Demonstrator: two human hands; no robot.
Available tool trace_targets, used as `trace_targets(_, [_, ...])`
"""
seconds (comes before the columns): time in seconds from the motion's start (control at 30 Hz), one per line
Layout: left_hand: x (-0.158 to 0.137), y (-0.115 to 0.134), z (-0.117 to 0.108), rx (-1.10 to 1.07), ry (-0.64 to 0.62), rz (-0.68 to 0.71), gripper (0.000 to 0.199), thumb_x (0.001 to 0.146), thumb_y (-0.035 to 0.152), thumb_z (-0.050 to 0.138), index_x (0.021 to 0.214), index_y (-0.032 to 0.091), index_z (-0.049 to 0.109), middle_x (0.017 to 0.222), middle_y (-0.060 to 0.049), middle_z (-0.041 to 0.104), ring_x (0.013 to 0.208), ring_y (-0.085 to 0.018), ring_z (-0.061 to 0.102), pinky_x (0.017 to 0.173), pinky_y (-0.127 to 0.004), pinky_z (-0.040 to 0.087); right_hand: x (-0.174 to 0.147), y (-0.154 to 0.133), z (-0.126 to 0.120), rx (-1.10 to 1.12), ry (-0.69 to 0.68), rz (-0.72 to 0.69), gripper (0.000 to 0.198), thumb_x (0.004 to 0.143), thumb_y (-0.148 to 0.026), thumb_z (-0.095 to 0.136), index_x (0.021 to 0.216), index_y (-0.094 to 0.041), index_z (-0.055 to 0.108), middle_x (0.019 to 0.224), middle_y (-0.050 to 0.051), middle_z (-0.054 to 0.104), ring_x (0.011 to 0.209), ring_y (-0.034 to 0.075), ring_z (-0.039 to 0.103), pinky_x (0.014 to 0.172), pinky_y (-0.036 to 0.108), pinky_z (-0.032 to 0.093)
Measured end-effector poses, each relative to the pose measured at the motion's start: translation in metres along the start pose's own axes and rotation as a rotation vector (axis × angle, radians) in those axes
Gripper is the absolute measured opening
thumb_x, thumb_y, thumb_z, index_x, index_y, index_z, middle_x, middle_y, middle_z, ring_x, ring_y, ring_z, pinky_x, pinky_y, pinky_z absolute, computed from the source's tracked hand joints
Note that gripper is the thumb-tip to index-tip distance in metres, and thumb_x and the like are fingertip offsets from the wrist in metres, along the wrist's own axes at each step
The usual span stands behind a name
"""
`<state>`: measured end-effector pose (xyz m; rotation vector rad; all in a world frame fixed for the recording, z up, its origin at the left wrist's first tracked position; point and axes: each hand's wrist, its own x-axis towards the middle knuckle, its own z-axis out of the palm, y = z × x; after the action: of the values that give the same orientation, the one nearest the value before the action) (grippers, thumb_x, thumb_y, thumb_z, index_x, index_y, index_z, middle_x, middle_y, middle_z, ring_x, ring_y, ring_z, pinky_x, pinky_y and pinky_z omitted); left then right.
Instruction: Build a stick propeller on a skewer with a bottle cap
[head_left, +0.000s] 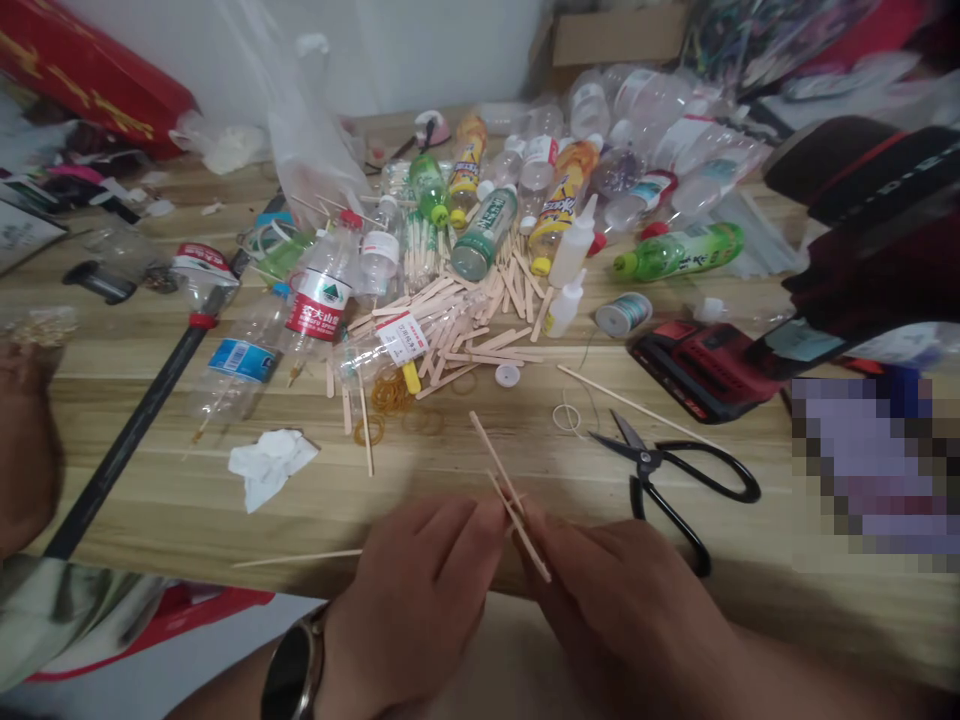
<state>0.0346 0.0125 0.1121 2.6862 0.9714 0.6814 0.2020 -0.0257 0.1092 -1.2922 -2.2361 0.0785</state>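
Note:
My left hand (424, 590) and my right hand (637, 580) meet at the table's front edge, fingers closed around two thin wooden craft sticks (531, 540). The sticks overlap at a narrow angle, with their far ends pointing up and left. Fingertips of both hands pinch them near the middle, and part of that grip is hidden. Black-handled scissors (646, 458) lie spread just beyond my right hand. Beside my left hand a thin wooden skewer (300, 557) rests on the table. Farther off are rubber bands (394, 392) and a heap of craft sticks (442, 300).
Plastic bottles crowd the back, among them a green one (686, 250). White glue bottles (576, 245) stand near the heap. A red cordless drill (720, 365) stands right, a crumpled tissue (271, 465) lies left. Another person's hand (26, 450) is at the left edge, beside a black bar (142, 420).

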Motion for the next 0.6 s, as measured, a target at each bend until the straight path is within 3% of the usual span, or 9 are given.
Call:
trace_targets(0.23, [0.005,0.001,-0.007,-0.310,-0.026,-0.245,0.022,0.091,0.007,0.044,0.090,0.024,0.059,0.078,0.006,0.072,0.068,-0.012,0.067,0.063,-0.018,0.047,-0.008,0.005,0.003,-0.244,-0.040,-0.106,0.040,0.075,0.005,0.032,0.097,-0.002,0.065,0.055,0.004,0.066,0.040,0.016,0.058,0.039,0.030,0.037])
trace_targets(0.33, [0.007,0.001,-0.005,-0.338,-0.033,-0.239,0.021,0.091,0.009,0.045,0.088,0.024,0.059,0.078,0.005,0.072,0.067,-0.012,0.067,0.062,-0.019,0.047,-0.006,0.009,0.005,-0.186,-0.004,-0.116,0.039,0.084,0.004,0.028,0.097,-0.002,0.064,0.052,0.002,0.063,0.037,0.014,0.054,0.038,0.030,0.034])
trace_targets(0.43, [0.007,0.001,0.000,-0.243,-0.013,-0.194,0.024,0.092,0.011,0.038,0.090,0.022,0.060,0.076,0.001,0.071,0.066,-0.017,0.066,0.059,-0.025,0.046,-0.003,0.009,0.008,-0.059,0.057,-0.032,0.035,0.096,-0.005,0.028,0.098,-0.004,0.062,0.047,-0.003,0.058,0.033,0.012,0.050,0.036,0.028,0.033])
trace_targets(0.6, [0.002,-0.001,0.003,-0.190,-0.031,-0.146,0.024,0.095,0.015,0.036,0.092,0.021,0.059,0.075,0.000,0.070,0.066,-0.019,0.067,0.057,-0.028,0.046,-0.004,0.007,0.013,-0.133,0.061,-0.052,0.035,0.094,-0.001,0.026,0.100,-0.003,0.060,0.055,0.002,0.067,0.039,0.014,0.059,0.038,0.029,0.037])
